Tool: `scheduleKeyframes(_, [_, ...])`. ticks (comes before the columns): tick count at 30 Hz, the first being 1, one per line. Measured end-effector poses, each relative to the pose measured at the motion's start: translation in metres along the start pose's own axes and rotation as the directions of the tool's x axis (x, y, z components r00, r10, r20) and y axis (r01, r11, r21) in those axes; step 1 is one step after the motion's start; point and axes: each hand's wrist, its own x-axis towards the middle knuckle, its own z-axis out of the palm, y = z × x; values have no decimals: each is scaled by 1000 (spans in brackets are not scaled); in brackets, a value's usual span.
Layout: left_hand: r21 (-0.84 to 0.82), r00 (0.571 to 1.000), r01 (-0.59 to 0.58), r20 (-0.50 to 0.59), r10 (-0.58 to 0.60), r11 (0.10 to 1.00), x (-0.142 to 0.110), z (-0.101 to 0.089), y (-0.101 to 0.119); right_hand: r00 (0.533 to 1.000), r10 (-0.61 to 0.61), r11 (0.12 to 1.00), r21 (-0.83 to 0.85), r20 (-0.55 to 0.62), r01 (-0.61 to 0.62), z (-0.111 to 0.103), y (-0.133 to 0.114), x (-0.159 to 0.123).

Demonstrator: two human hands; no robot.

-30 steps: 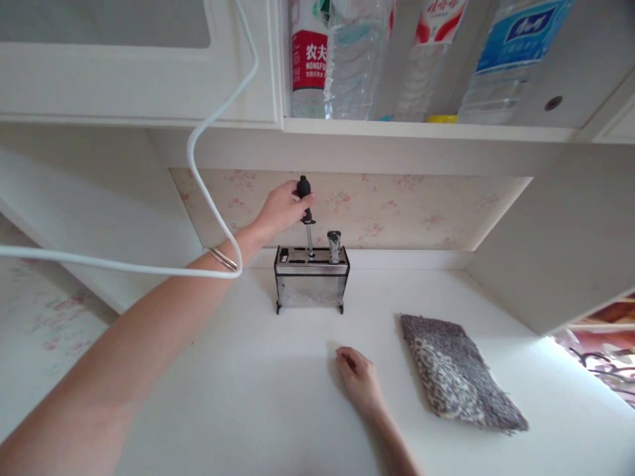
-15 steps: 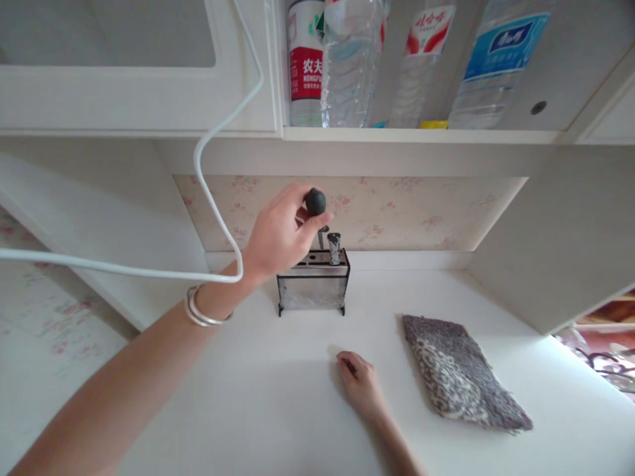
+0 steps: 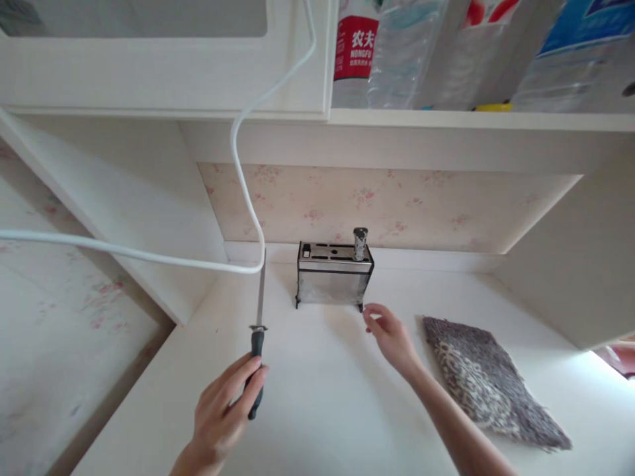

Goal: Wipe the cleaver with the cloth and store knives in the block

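Note:
My left hand (image 3: 225,406) is closed round the black handle of a honing steel (image 3: 260,301), its metal rod pointing up and away over the white counter. A knife block (image 3: 335,281) with a metal slotted top and clear sides stands at the back of the counter. One worn black-and-white handle (image 3: 360,246) sticks up from its right end; what it belongs to is hidden inside. Beside the block's front right foot is my right hand (image 3: 389,334), fingers loosely bent and a little apart, with nothing seen in them. I cannot tell whether its fingertips touch the foot.
A folded grey shaggy mat (image 3: 491,383) lies on the right of the counter (image 3: 307,396). Overhead, a shelf (image 3: 446,119) holds several plastic bottles (image 3: 407,53). A white cable (image 3: 243,175) hangs across the left, in front of the rod's tip.
The honing steel has come out of the block and moved left and toward me in my left hand. My right hand has moved forward to the block's foot. The view has shifted left.

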Motion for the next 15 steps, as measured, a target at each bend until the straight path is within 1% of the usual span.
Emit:
scheduleKeyframes(2, [52, 995, 63, 71, -67, 997, -34, -11, 2, 991, -94, 991, -100, -97, 85, -18, -33, 23])
scheduleKeyframes(4, [111, 984, 116, 124, -130, 987, -67, -20, 4, 961, -215, 963, -202, -172, 179, -32, -63, 45])
scheduleKeyframes(5, [136, 978, 140, 138, -158, 981, -84, -24, 5, 947, -260, 942, -263, -189, 207, -37, -76, 56])
scheduleKeyframes(6, [157, 971, 158, 155, -183, 975, -98, -27, 6, 942, -286, 921, -321, -175, 220, -40, -86, 66])
scheduleKeyframes(8, [199, 956, 191, 185, -228, 961, -123, -33, 7, 952, -283, 887, -410, -114, 215, -43, -100, 83])
scheduleKeyframes(9, [224, 947, 205, 200, -251, 953, -132, -36, 7, 962, -264, 873, -443, -74, 205, -42, -105, 90])
scheduleKeyframes(11, [277, 931, 231, 217, -295, 933, -141, -42, 6, 975, -222, 844, -503, -11, 186, -40, -111, 102])
scheduleKeyframes(14, [365, 919, 248, 204, -337, 897, -141, -52, -2, 984, -172, 790, -591, 38, 161, -36, -119, 113])
scheduleKeyframes(15, [397, 917, 245, 201, -344, 885, -140, -56, -5, 988, -142, 785, -603, 54, 146, -35, -120, 116])
